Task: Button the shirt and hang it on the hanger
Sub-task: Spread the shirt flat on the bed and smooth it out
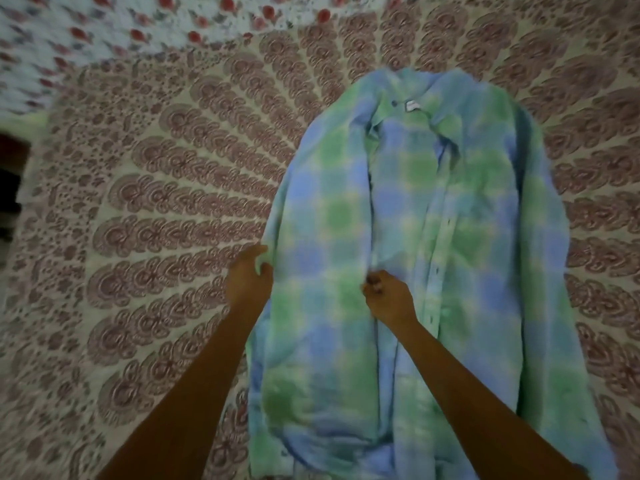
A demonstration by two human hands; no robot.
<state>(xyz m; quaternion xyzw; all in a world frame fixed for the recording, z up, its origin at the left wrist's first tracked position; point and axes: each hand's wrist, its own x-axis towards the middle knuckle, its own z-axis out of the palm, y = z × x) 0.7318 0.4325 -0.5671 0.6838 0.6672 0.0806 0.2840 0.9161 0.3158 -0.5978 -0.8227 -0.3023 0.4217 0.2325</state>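
Note:
A blue and green checked shirt (433, 244) lies front-up on the bed, collar at the far end with a white label showing. Its front is open along a dark gap down the middle. My left hand (247, 277) pinches the shirt's left outer edge. My right hand (388, 297) is closed on the inner edge of the left front panel, near the middle of the shirt. A row of buttons runs down the right panel's placket. No hanger is in view.
The shirt rests on a bedspread (156, 237) with a red-brown paisley print. A white cloth with red flowers (104, 32) lies at the far end. A dark gap (10, 188) shows at the bed's left edge.

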